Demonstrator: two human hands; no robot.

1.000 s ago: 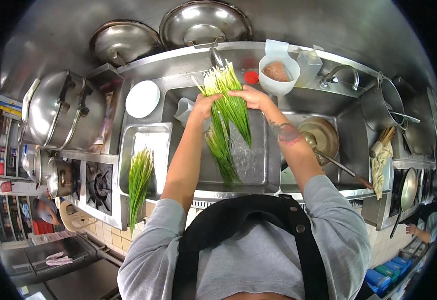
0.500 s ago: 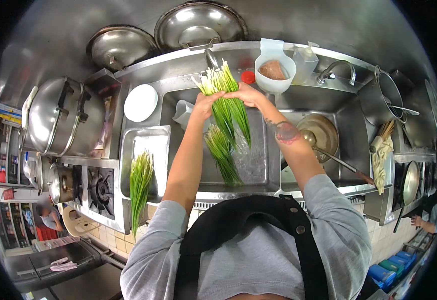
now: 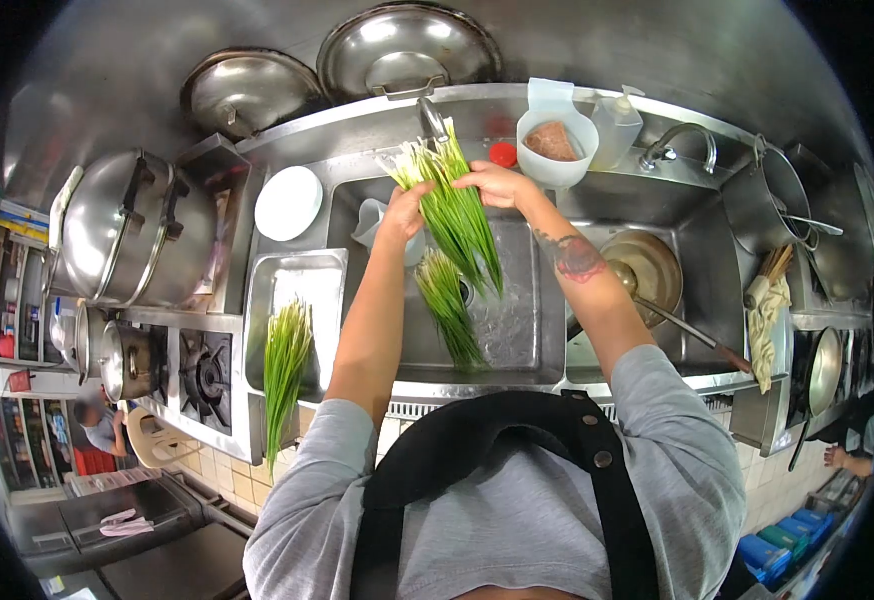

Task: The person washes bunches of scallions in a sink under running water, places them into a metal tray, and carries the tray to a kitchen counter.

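The left hand (image 3: 409, 207) and the right hand (image 3: 494, 184) are both closed around a bunch of long greens (image 3: 454, 212), gripping it from either side over the far part of the sink (image 3: 505, 345). Its pale ends point away from the person, and its green tips hang toward the near side. A second bundle (image 3: 449, 318) lies in the sink, below the held one. Partly hidden by the left hand, a whitish container (image 3: 370, 222) is at the sink's far left. Left of the sink, a metal tray (image 3: 329, 285) bears a third bundle (image 3: 286, 362), whose tips hang over the near rim. A white round plate (image 3: 289, 203) is beyond the tray. Behind the sink's right side are a red lid (image 3: 503, 154) and a white tub (image 3: 558, 169) with a brownish block (image 3: 550, 142) inside. To the sink's right, a second basin (image 3: 699, 235) holds a round pan (image 3: 665, 262) and a ladle (image 3: 679, 326).
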